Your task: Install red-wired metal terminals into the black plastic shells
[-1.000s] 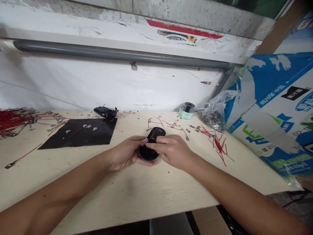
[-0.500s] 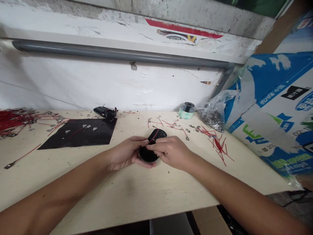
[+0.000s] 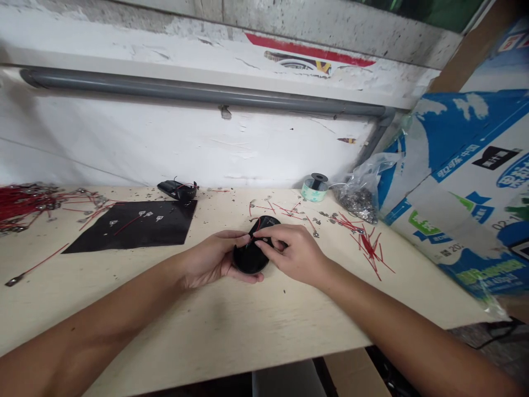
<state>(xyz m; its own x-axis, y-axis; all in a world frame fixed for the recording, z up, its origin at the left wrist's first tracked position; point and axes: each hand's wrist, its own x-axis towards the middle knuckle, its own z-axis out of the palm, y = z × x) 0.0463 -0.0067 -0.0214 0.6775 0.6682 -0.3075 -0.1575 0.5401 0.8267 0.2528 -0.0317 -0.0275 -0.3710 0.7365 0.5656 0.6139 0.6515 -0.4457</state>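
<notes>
A black rounded plastic housing (image 3: 250, 258) with a thin red wire (image 3: 257, 226) running over its top sits at the middle of the pale wooden table (image 3: 231, 325). My left hand (image 3: 215, 258) is wrapped round its left side and holds it. My right hand (image 3: 291, 252) is closed on its right side, with thumb and forefinger pinched at the top where the red wire lies. Much of the housing is hidden by my fingers.
A black mat (image 3: 136, 224) with small metal pieces lies at the back left, a second black housing (image 3: 177, 189) behind it. Red wires (image 3: 25, 201) pile at the far left and scatter at the right (image 3: 367, 245). A solder spool (image 3: 314, 186), a bag of metal parts (image 3: 359, 196) and a blue-printed carton (image 3: 471, 182) stand at the right.
My right hand's fingers have shifted up from the housing's side to pinch at its top by the red wire. The housing has tilted a little. My left hand has stayed put.
</notes>
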